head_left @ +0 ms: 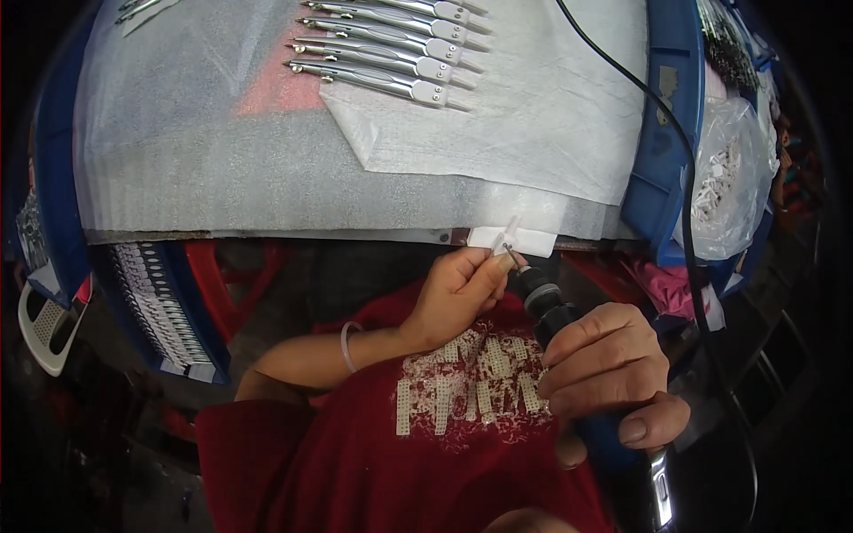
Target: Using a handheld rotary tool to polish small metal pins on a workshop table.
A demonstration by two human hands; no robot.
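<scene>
At the near edge of the table, my left hand (pixel 458 293) pinches a small part with a pale, translucent stem (pixel 510 233). Fingers cover most of that part, so its full shape is hidden. My right hand (pixel 613 377) wraps around an electric screwdriver (pixel 555 318) with a black nose and a blue body. The screwdriver points up and left, its bit meeting the part at my left fingertips; whether it sits in a screw is too small to tell. Beyond my hands, several silver drawing compasses (pixel 378 82) with whitish handles lie side by side on a white sheet (pixel 533 133).
A black cable (pixel 686 186) hangs along the right side. At the right stand a blue bin (pixel 662 169) and a clear bag (pixel 730 178) of small white parts. A blue tray (pixel 209 342) of metal pieces sits below the table's left edge, near a red stool (pixel 213 289).
</scene>
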